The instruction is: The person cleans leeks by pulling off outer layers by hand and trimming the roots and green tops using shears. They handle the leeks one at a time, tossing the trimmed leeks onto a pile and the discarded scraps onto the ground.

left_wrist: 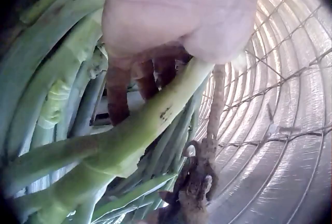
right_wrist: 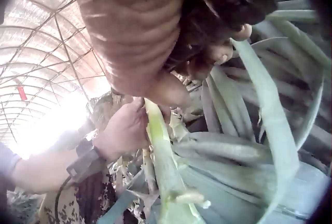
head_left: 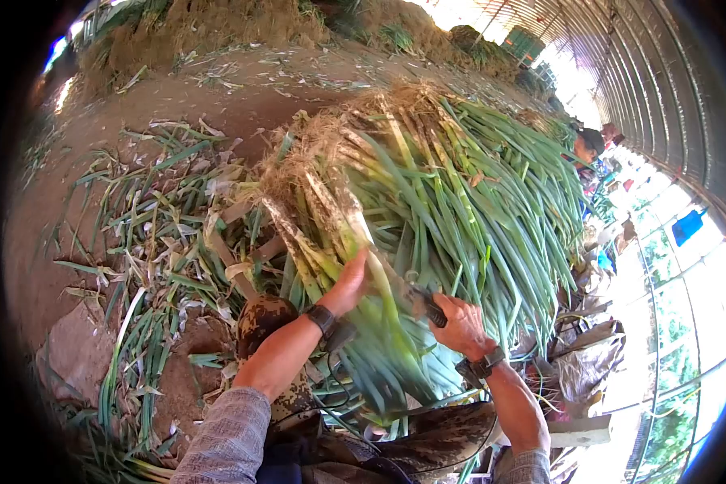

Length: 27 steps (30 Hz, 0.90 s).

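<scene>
In the head view my left hand (head_left: 345,290) grips a thick green onion stalk (head_left: 389,310), whose pale stem and roots point up and away. The left wrist view shows the palm (left_wrist: 176,16) over the stalk (left_wrist: 150,120), fingers curled round behind it. Just right of the stalk, my right hand (head_left: 462,326) holds a black handle (head_left: 436,311); a blurred blade-like part extends toward the stalk. In the right wrist view the right hand (right_wrist: 135,37) is above the left hand (right_wrist: 124,130) and the stalk (right_wrist: 166,167); its fingers are partly in shadow.
A big pile of green onions (head_left: 492,210) lies beyond and right of the hands. Trimmed leaves (head_left: 161,210) litter the ground at left. Another person (head_left: 589,145) is at the far right, beneath the arched roof (head_left: 661,81). More heaps (head_left: 210,36) stand at the back.
</scene>
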Each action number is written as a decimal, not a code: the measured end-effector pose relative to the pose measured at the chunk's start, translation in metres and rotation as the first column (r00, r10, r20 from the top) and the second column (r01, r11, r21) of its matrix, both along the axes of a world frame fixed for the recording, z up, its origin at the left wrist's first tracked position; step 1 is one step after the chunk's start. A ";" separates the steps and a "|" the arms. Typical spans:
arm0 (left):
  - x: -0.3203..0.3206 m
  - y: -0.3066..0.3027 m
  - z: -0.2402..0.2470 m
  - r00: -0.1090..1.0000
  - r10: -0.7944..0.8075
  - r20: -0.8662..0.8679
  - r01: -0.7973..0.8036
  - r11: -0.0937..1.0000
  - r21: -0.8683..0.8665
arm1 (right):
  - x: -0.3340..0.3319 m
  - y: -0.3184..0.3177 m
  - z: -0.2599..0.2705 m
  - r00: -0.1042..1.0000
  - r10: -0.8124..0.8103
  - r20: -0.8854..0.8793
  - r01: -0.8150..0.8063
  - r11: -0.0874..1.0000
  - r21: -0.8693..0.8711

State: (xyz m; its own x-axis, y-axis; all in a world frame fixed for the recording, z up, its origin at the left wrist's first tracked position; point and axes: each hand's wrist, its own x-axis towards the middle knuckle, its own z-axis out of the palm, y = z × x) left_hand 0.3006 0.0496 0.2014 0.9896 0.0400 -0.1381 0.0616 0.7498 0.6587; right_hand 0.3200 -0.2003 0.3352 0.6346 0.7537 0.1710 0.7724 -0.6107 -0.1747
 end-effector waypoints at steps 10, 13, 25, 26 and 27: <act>-0.010 0.020 0.002 0.990 0.130 -0.056 -0.134 0.988 -0.076 | 0.002 0.059 0.021 0.994 -0.036 -0.099 0.035 0.999 -0.007; -0.011 0.035 -0.028 0.978 0.203 0.043 -0.201 0.978 -0.055 | -0.007 0.054 0.019 0.986 0.073 -0.151 -0.068 0.997 0.037; 0.030 0.070 -0.086 0.473 0.829 0.298 -0.775 0.232 0.587 | -0.032 -0.034 -0.032 0.943 -0.012 -0.332 -0.020 0.996 -0.092; 0.014 0.062 -0.051 0.527 0.808 0.263 -0.782 0.339 0.524 | -0.035 -0.033 -0.031 0.945 0.012 -0.326 -0.053 0.992 -0.117; 0.003 0.057 -0.031 0.583 0.779 0.231 -0.773 0.443 0.455 | -0.036 -0.035 -0.035 0.945 0.011 -0.328 -0.050 0.993 -0.110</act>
State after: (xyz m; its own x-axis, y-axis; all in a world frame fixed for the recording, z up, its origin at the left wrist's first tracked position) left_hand 0.3040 0.1069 0.1706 0.5109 0.8500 0.1282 -0.3776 0.0879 0.9218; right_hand 0.2840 -0.2353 0.3005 0.6174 0.7757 -0.1307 0.7032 -0.6187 -0.3503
